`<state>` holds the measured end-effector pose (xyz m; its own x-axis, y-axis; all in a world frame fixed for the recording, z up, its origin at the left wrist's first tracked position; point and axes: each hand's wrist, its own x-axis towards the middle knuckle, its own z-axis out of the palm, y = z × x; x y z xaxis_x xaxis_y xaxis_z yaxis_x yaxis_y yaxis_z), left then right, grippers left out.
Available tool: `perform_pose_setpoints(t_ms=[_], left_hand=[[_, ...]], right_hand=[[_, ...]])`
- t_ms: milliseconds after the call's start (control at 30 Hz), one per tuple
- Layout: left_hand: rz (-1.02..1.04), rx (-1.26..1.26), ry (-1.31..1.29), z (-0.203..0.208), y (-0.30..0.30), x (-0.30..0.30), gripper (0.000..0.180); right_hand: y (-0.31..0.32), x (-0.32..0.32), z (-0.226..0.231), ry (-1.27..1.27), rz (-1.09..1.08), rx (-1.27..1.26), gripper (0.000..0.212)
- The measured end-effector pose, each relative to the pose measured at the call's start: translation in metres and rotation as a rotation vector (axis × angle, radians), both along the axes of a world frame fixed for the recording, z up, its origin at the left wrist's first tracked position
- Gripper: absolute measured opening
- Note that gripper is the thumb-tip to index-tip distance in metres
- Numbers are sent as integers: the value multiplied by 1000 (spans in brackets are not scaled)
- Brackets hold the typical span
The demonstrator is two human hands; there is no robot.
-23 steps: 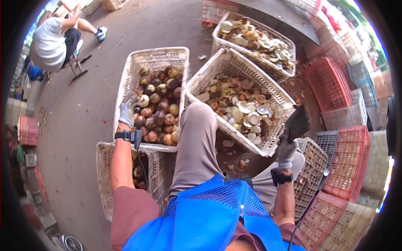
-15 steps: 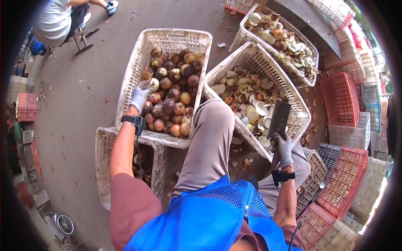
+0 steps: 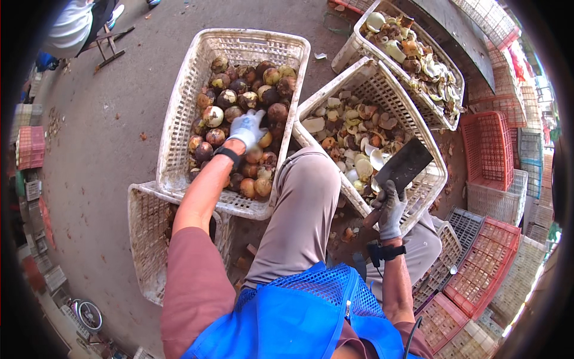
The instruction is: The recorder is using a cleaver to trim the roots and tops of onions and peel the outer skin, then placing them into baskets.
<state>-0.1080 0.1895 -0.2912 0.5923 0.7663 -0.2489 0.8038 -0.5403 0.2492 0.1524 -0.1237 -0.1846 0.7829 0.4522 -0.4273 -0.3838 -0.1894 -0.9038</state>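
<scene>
My left hand (image 3: pixel 246 128), in a light grey glove, reaches into a white plastic crate (image 3: pixel 170 128) of onions. Its fingers look apart and bent over the onions (image 3: pixel 242 85) at the crate's middle right; motion blur softens them, and no onion shows clearly gripped. The onions are round, brown, purple and yellowish, some with torn skins. In my right hand (image 3: pixel 393 209), also gloved, is a cleaver (image 3: pixel 405 161) with a broad dark blade. Its fingers are closed round the handle. The blade hangs over a second white crate (image 3: pixel 431 140) holding pale and brown onion peelings (image 3: pixel 359 134).
Another crate (image 3: pixel 459 102) of peelings stands far right beside a dark board (image 3: pixel 460 36). A crate (image 3: pixel 140 233) sits under my left arm. My knee (image 3: pixel 308 173) is between the crates. Stacked red crates (image 3: pixel 484 263) line the right. A seated person (image 3: pixel 72 30) is far left.
My left hand has moved right across the onions, away from a pale onion near the crate's left side. The cleaver has tilted, its blade now pointing farther right.
</scene>
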Motion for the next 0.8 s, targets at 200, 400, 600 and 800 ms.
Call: perform_pose_setpoints(t_ms=[200, 400, 600, 800], left_hand=[[-172, 193, 149, -47, 11, 59, 49], [21, 99, 99, -56, 25, 63, 58], [501, -1263, -1435, 18, -2, 5, 54], [289, -1250, -1524, 156, -75, 17, 75]], right_hand=[[-6, -13, -5, -53, 151, -91, 21], [-15, -23, -3, -53, 241, -236, 18], [-16, -27, 3, -69, 260, -198, 17], [1, -33, 30, -911, 431, -98, 11]])
